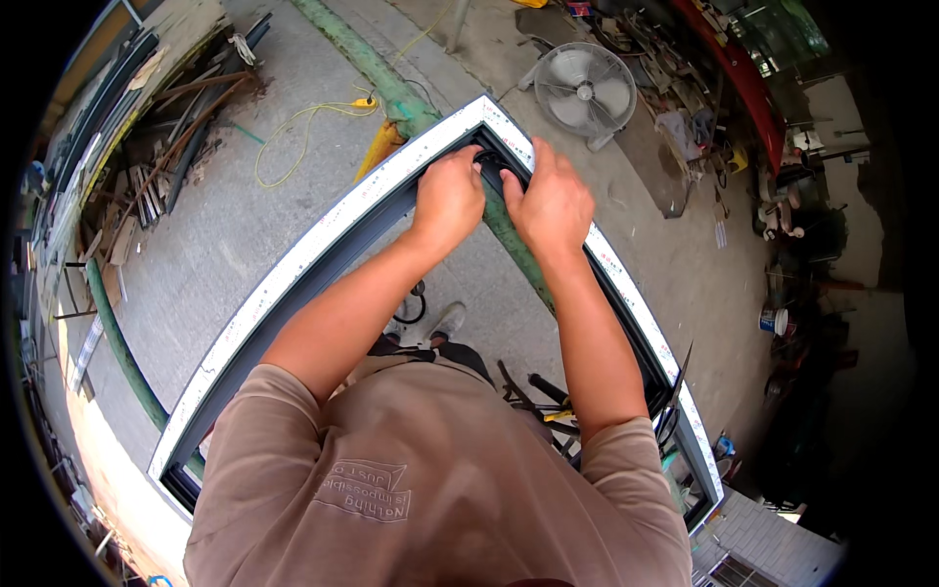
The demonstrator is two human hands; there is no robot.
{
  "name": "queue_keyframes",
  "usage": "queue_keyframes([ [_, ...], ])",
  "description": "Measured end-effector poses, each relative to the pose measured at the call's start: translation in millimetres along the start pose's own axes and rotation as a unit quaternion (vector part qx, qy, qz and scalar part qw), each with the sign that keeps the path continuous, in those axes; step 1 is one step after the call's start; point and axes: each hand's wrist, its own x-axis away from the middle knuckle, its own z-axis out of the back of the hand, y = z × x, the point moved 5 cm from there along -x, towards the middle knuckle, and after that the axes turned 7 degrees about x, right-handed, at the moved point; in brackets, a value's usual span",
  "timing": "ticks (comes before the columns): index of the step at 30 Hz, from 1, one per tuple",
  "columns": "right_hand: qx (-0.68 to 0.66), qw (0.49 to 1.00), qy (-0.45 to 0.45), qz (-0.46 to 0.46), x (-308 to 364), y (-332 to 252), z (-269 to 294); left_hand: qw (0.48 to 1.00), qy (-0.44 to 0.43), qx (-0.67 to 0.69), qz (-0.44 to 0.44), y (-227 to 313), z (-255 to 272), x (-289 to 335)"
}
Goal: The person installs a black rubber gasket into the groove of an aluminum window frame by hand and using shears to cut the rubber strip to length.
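A large frame (323, 220), with white printed film on its outer face and dark inner channels, surrounds my arms and body. Its far corner lies just ahead of my hands. My left hand (451, 199) is closed at the inner edge left of that corner, its fingertips on a thin black rubber strip (492, 158). Over the right side of the corner, my right hand (551, 205) wraps the frame, fingers on the white face and thumb inside by the strip. What lies under the fingers is partly hidden. Scissors with dark blades (675, 396) rest on the frame near my right elbow.
Green pipes (357, 49) support the frame from below. A floor fan (584, 91) stands beyond the corner. Yellow cord (315, 110) runs across the concrete. Scrap lengths (181, 127) are piled at the left, with clutter (675, 88) at far right. A black loop (411, 311) hangs near my shoes.
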Motion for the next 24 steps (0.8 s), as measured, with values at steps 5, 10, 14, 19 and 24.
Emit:
queue_keyframes([
  [5,0.063,0.998,0.005,0.02,-6,-7,-8,1.0,0.018,0.018,0.014,2,-5,0],
  [10,0.094,0.995,0.022,0.038,-6,-11,-10,0.999,0.03,0.003,0.034,3,-5,1],
  [14,0.117,0.992,0.028,0.038,-6,-10,-14,0.998,0.052,0.016,0.041,5,-6,1],
  [19,0.102,0.994,0.034,0.034,-7,-10,-16,0.996,0.059,0.033,0.05,6,-5,2],
  [24,0.09,0.995,0.045,0.009,-11,-19,-15,0.996,0.064,0.042,0.047,7,-5,4],
])
